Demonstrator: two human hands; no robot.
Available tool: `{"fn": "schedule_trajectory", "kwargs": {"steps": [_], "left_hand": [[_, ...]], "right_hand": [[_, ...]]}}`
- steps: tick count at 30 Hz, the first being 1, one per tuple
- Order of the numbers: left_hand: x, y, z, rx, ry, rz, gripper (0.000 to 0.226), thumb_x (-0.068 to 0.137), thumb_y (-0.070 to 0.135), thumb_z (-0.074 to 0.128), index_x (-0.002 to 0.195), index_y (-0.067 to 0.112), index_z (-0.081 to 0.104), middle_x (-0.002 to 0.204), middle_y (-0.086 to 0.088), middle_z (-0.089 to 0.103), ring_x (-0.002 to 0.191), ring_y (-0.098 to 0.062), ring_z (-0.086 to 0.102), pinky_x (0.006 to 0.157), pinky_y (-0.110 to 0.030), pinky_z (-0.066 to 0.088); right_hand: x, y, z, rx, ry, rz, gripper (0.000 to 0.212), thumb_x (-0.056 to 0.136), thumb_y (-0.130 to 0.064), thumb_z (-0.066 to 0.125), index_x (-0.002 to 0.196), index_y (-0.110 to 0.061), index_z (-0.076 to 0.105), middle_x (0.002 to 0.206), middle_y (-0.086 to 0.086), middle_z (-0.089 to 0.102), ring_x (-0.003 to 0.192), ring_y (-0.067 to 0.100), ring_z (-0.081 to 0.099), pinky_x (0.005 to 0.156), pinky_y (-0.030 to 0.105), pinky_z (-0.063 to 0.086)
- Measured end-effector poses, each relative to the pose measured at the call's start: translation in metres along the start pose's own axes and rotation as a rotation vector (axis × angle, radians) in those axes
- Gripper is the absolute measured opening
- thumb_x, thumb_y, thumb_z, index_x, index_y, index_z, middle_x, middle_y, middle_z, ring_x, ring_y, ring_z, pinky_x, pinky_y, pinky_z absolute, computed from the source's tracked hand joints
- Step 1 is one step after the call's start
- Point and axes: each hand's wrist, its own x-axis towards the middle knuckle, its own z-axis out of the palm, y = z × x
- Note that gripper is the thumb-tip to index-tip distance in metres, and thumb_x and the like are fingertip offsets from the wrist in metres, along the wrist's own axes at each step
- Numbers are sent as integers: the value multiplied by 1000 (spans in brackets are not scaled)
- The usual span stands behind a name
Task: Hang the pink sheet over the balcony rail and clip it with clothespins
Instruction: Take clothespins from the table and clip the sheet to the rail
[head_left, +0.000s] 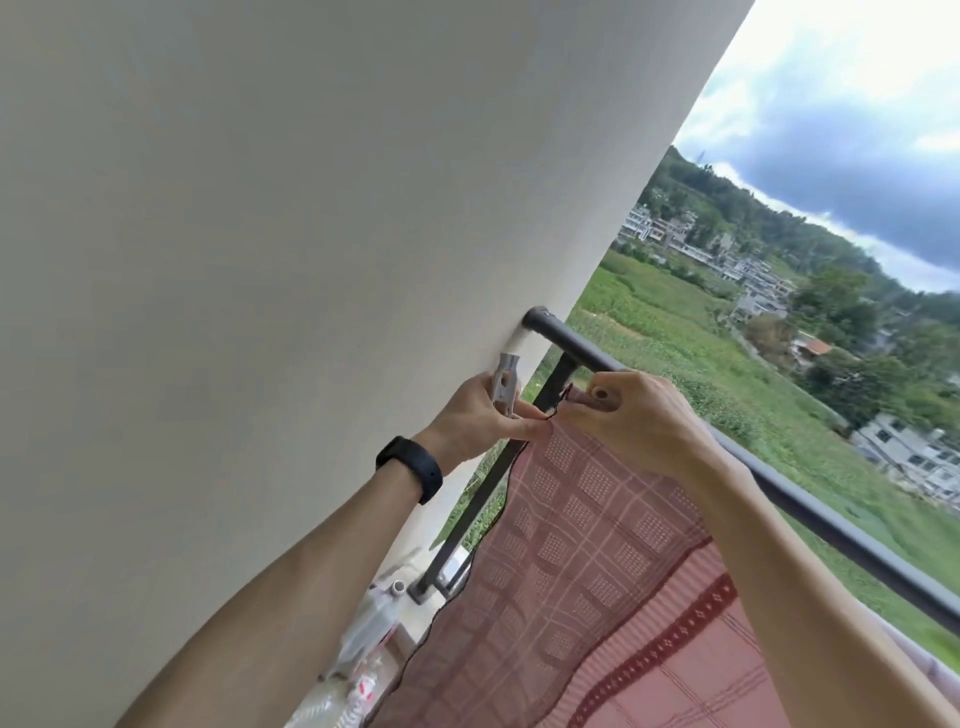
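Beside the wall end of the balcony rail (810, 512), the right hand (639, 415) pinches the pink sheet (597, 571) corner; the left hand (483, 415) grips a grey clothespin (505, 387), fingertips apparently touching the hem.

I see a dark round rail (810, 514) running from the white wall (260, 260) off to the right. A dark post (493, 483) goes down from it to the floor (415, 631). The pink sheet (597, 571) hangs over the rail, close to the wall end. It has a pattern of squares and a dark red stripe. Its top edge sits on the rail and the rest drops down on my side. Down on the floor lie some clear plastic things (363, 639), too blurry for me to tell.
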Motion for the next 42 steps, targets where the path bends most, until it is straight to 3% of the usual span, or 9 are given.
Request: {"fn": "schedule_trajectory", "kwargs": {"steps": [3, 9, 12, 15, 21, 28, 32, 36, 42], "left_hand": [[0, -6, -1, 18, -11, -13, 28, 73, 30, 86, 84, 29, 61, 91, -1, 76, 86, -15, 70, 85, -37, 53], [-31, -67, 11, -136, -126, -216, 102, 66, 41, 88, 146, 11, 33, 151, 1, 41, 138, -18, 41, 113, -33, 35], [-26, -68, 3, -179, -134, -202, 78, 57, 44, 93, 108, 0, 54, 92, -11, 54, 88, -25, 54, 90, -40, 48], [-16, -69, -5, -253, -93, -174, 41, 65, 21, 92, 75, 19, 52, 78, -6, 62, 80, -27, 60, 86, -45, 53], [-3, -43, 10, -321, -118, -103, 27, 73, 20, 84, 72, 29, 59, 105, -6, 74, 94, -14, 69, 92, -37, 50], [-8, -30, 19, -317, 120, 16, 41, 74, 6, 84, 70, 16, 45, 67, 3, 70, 72, -22, 66, 73, -39, 57], [-10, -33, 28, -313, 193, 32, 38, 75, 7, 84, 77, 14, 46, 68, 4, 69, 72, -23, 67, 78, -48, 57], [-9, -37, 28, -286, 213, 44, 39, 77, 13, 84, 75, 19, 45, 63, 11, 68, 64, -12, 62, 69, -39, 53], [-13, -32, 26, -240, 206, 46, 38, 76, 16, 85, 77, 17, 47, 64, 13, 69, 65, -5, 67, 68, -31, 52]], "right_hand": [[4, -10, 10, -4, 143, -19, 34, 88, -46, 63, 63, -23, 59, 77, -11, 56, 63, 6, 51, 55, 30, 45], [1, -8, 17, 147, 163, -70, 30, 90, -38, 69, 66, -21, 64, 80, -8, 56, 70, 11, 54, 61, 24, 40], [5, -9, 19, 158, 147, -70, 33, 90, -37, 70, 72, -10, 66, 82, -4, 57, 72, 17, 54, 62, 24, 40], [16, -18, 14, 216, 103, -38, 39, 90, -37, 70, 76, -2, 65, 83, -2, 57, 64, 19, 51, 57, 22, 39], [11, -10, 14, 194, 79, -43, 31, 86, -42, 72, 75, -13, 71, 82, -4, 62, 62, 5, 55, 49, 18, 38], [12, -12, 17, 210, 120, -21, 22, 89, -50, 63, 90, -30, 73, 92, -17, 64, 74, -2, 57, 61, 25, 46], [19, -16, 13, 317, 89, -25, 29, 102, -45, 35, 124, -41, 55, 112, -13, 63, 70, -6, 53, 55, 20, 36], [25, -25, 3, 314, 93, -62, 40, 103, -47, 43, 139, -38, 29, 94, -10, 67, 60, -6, 61, 43, 13, 39], [35, -27, -15, 409, -19, -33, 37, 90, -50, 65, 125, -38, 62, 112, -13, 65, 84, -15, 61, 48, 7, 45]]}}
